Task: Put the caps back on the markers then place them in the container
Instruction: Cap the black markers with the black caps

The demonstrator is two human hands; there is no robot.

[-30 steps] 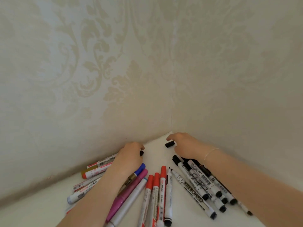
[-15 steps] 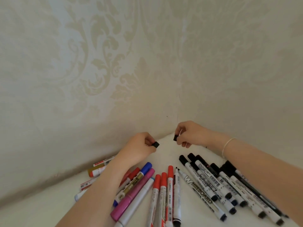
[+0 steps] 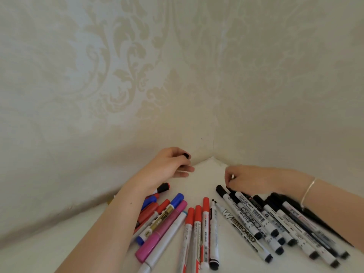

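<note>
White tabletop (image 3: 199,186) is running into the corner where two cream damask-papered walls (image 3: 98,75) are meeting, and that corner is serving as the landmark. Just left of the corner, the left hand (image 3: 169,164) is hovering above the table, pinching one small black cap (image 3: 186,155) between thumb and forefinger while its lower fingers are stretching out toward the corner. Just right of the corner, the right hand (image 3: 250,179) is lying low with fingers curled down onto the tips of the black markers; whether it is gripping anything cannot be told. One thin bracelet (image 3: 308,191) is circling its wrist. Nearer the viewer than the corner, three red-capped whiteboard markers (image 3: 204,217) are lying side by side with one uncapped black marker (image 3: 213,233) touching them on the right. Left of these, one pink marker (image 3: 159,231), one blue-capped marker (image 3: 163,215) and one grey-white marker (image 3: 167,239) are fanning out beside the left forearm, with more red and blue ones partly hidden under it. Right of the centre, roughly nine black-and-white markers (image 3: 262,219) are lying in a fan, one reading "WHITEBOARD" (image 3: 242,230); the exact count is unclear where they overlap.
</note>
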